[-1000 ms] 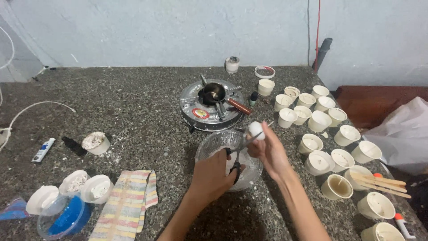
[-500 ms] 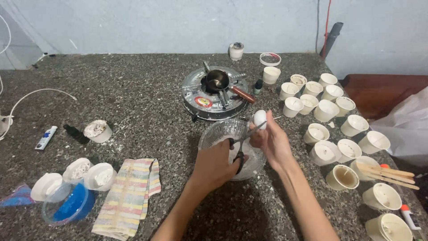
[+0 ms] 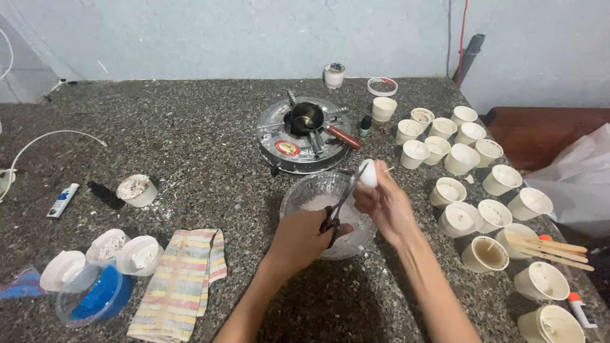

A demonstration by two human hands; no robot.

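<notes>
My left hand [image 3: 304, 239] grips black-handled scissors [image 3: 338, 208], their blades angled up to a small white candle [image 3: 368, 173]. My right hand [image 3: 386, 206] holds that candle by its lower end, over the right rim of a clear glass bowl [image 3: 298, 195] that has white bits in it. A thin wick sticks out of the candle to the right. Both hands are above the speckled stone counter [image 3: 190, 140].
A round metal stove [image 3: 283, 149] with a small dark pot [image 3: 306, 117] stands behind the bowl. Several white cups [image 3: 460, 159] with wicks crowd the right side, with wooden sticks [image 3: 549, 246] across one. A striped cloth [image 3: 181, 282], a blue-filled container [image 3: 95, 297] and several white lids lie at the left.
The scissor blades have swung up steeper against the candle. My right hand and the candle have shifted slightly left and down; the view itself has also drifted a little.
</notes>
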